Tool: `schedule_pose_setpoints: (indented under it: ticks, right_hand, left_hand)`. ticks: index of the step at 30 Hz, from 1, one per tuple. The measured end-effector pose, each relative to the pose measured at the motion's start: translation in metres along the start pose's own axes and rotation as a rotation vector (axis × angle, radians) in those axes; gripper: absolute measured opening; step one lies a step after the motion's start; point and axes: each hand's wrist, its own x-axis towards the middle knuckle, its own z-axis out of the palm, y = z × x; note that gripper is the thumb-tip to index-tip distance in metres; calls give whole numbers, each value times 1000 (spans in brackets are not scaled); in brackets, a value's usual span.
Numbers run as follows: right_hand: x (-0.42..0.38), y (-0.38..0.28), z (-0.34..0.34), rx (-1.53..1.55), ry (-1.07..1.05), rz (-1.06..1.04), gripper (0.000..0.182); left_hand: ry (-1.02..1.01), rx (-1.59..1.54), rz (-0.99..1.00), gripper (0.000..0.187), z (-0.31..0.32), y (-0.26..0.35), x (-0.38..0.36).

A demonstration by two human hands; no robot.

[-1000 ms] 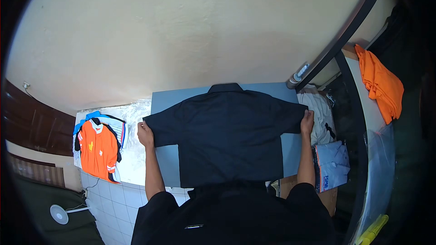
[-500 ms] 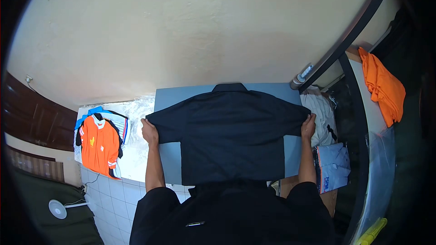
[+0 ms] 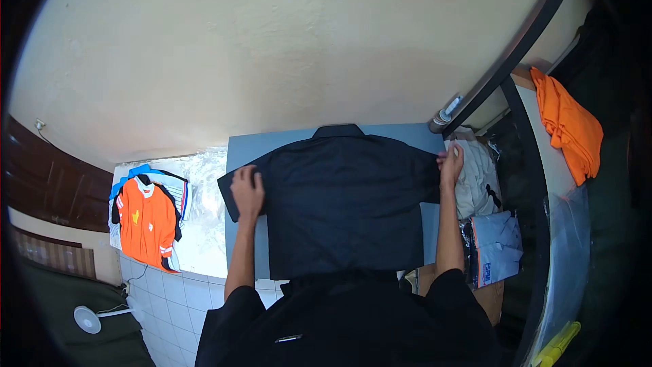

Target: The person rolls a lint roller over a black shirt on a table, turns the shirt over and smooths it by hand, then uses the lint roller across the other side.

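Observation:
A black short-sleeved shirt (image 3: pixel 345 197) lies spread out, back side up, on a grey board (image 3: pixel 238 153), its collar toward the wall and its hem near my body. My left hand (image 3: pixel 247 192) rests over the sleeve on the left, fingers apart and slightly bent. Just at the outer edge of the other sleeve is my right hand (image 3: pixel 449 165), raised with its fingers parted and nothing seen between them. Whether its fingertips still touch the cloth is hard to make out.
Left of the board, an orange jersey (image 3: pixel 146 221) tops a pile of clothes on a white surface (image 3: pixel 207 231). To the right are a pale cloth bundle (image 3: pixel 475 177), a packed grey garment (image 3: pixel 497 248) and a dark post (image 3: pixel 516 61). Folded orange cloth (image 3: pixel 567 126) lies on a shelf.
Both hands have let go of the sleeve ends. The left moved inward onto its sleeve, whose end now hangs lower; the right rose slightly and opened beside its sleeve.

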Motion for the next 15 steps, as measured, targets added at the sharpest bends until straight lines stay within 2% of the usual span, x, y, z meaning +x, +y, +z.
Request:
schedule_pose_setpoints:
  ticks: [2, 5, 8, 11, 12, 15]
  right_hand:
    - [15, -34, 18, 383, -163, 147, 59]
    - [44, -70, 44, 670, -298, 261, 72]
    - [89, -73, 59, 915, -196, 367, 76]
    - [116, -70, 63, 988, -180, 401, 77]
    - [118, -68, 65, 1035, -100, 419, 70]
    - [124, -53, 60, 996, -193, 447, 57]
  left_hand:
    - [-123, -96, 114, 28, 13, 39, -6]
    - [-289, -145, 282, 35, 27, 92, -40]
    - [-502, -127, 417, 49, 33, 136, -87]
    - [-627, -70, 519, 58, 54, 150, -135]
    - [-653, -44, 547, 59, 56, 153, -142]
    - [-655, 4, 545, 61, 61, 153, -147]
